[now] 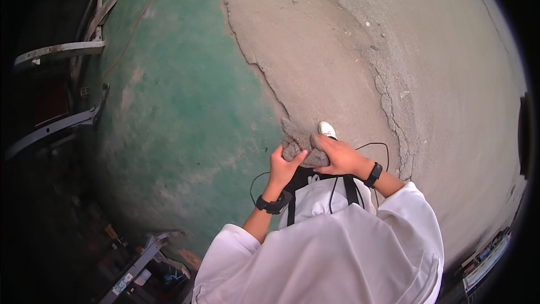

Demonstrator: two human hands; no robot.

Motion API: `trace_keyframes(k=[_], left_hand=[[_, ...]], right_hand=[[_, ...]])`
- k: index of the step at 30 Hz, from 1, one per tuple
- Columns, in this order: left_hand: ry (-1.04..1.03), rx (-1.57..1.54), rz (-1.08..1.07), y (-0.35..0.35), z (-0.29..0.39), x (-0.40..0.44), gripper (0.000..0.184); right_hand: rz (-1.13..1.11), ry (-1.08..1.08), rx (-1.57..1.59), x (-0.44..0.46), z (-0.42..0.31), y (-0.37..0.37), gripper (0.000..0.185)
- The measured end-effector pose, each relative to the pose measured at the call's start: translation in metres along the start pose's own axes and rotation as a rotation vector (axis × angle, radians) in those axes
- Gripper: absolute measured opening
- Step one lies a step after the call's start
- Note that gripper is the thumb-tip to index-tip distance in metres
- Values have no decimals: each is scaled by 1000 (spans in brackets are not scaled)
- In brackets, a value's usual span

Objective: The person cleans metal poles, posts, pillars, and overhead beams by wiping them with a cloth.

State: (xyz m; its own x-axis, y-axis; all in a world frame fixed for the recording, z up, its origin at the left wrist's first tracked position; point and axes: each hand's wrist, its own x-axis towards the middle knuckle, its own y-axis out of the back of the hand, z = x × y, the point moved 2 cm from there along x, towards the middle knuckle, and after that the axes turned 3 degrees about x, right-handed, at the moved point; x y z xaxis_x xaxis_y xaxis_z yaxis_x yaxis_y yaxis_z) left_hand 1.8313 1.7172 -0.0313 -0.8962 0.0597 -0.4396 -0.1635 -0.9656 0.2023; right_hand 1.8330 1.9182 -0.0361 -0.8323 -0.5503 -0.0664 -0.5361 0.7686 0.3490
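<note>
A crumpled grey-brown cloth (304, 149) is bunched between my two hands in front of my waist. My left hand (286, 164) grips its left side, with the thumb laid over the front. On the right side my right hand (341, 156) holds the cloth, its fingers partly hidden behind it. Black bands are on both wrists, and thin black cables loop out beside my forearms. Just beyond the cloth a white shoe (326, 129) shows on the ground.
Green floor (185, 90) lies to the left, and cracked concrete (315, 39) to the right. Curved metal parts (56, 126) stand along the dark left edge. A metal frame (135, 264) with assorted items is at the lower left. More objects (488, 259) sit at the lower right.
</note>
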Motion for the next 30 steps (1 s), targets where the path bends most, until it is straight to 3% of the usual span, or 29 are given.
trace_keyframes(k=[4, 7, 9, 11, 13, 17, 21, 25, 27, 30], left_hand=[[-18, -83, -11, 130, 97, 151, 39], [-42, -84, -68, 220, 144, 289, 40], [-67, -59, -91, 266, 174, 391, 40], [-265, -94, -109, 298, 216, 487, 41], [-182, -68, -220, 332, 257, 563, 47], [-415, -18, -243, 378, 349, 721, 53], [-450, 31, -248, 431, 428, 883, 56], [-617, 172, -26, 500, 481, 1052, 57], [-603, 184, 119, 534, 521, 1113, 48], [-771, 150, 298, 585, 583, 1194, 45]], right_hand=[[-16, 49, 101, 212, -42, 59, 73], [-32, -6, 14, 377, -25, 88, 71], [83, 43, 35, 481, -12, 108, 60], [134, 67, -55, 579, 0, 147, 54], [208, 36, -36, 661, -9, 192, 51], [303, 71, -49, 822, -20, 295, 52], [332, 101, 20, 993, 5, 378, 54], [357, 148, -18, 1185, 42, 437, 54], [345, 136, 36, 1260, 28, 456, 58], [413, 269, -49, 1372, -15, 495, 61]])
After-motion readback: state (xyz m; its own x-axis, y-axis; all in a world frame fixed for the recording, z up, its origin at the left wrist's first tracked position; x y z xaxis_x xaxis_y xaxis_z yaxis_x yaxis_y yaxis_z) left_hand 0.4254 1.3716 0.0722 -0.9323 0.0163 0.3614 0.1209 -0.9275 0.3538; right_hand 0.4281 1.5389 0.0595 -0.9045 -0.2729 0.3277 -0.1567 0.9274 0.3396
